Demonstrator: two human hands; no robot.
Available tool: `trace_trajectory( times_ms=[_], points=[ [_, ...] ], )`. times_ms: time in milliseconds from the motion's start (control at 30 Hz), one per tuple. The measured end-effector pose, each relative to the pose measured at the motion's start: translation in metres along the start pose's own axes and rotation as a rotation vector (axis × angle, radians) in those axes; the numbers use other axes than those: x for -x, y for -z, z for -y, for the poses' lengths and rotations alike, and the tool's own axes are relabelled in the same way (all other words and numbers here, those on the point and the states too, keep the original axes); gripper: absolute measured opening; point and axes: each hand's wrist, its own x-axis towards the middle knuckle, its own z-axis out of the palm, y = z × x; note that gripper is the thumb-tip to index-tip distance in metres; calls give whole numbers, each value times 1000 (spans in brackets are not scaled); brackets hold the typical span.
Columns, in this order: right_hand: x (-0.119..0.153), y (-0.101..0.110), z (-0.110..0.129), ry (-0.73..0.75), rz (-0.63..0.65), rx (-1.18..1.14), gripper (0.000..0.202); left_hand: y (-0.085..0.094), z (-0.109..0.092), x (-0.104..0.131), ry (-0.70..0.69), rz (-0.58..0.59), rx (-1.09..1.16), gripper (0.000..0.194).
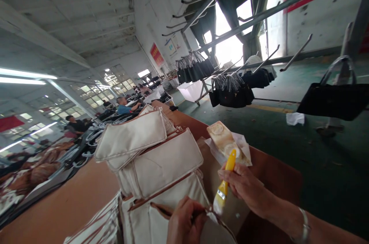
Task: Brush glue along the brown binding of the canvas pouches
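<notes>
My right hand is closed around the yellow handle of a paintbrush. White stuff coats its bristles, which point down at the edge of a cream bag piece. At the bottom centre my left hand pinches the brown-trimmed edge of that piece, close to the bristles. A stack of cream bag pieces with brown edges rises just beyond my left hand. Past the brush lies an open tray with pale, glue-like stuff, resting on white paper.
The brown tabletop stretches to the left and far side. On the right stands a metal rack with black handbags hanging from it. Other people sit at work at the far left, near piled materials.
</notes>
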Motion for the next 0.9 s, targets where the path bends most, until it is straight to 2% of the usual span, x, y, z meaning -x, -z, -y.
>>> trace_trajectory(
  times_ms=[100,200,267,400,467,500,567,633,800,900],
  points=[
    [8,13,19,80,-116,15,28,7,-3,0,-13,6,-73,20],
    [11,30,39,192,-229,-30,33,24,-24,-10,-50,20,-162,15],
    [13,39,54,243,-279,-175,38,42,-49,-20,-82,-7,-145,11],
    [19,54,87,315,-334,-417,24,92,-106,-32,-226,-16,31,8],
    [23,63,100,331,-361,-449,21,114,-120,-28,-324,52,119,9],
    [25,67,103,333,-372,-459,20,122,-121,-23,-362,94,152,10],
    [29,75,106,323,-378,-478,20,130,-108,-11,-391,171,173,11],
    [31,80,101,288,-372,-486,22,130,-78,3,-358,224,136,12],
    [33,79,73,166,-410,-428,22,103,15,58,-127,258,79,7],
    [33,75,54,126,-428,-361,23,92,44,96,33,287,4,18]
  ],
)
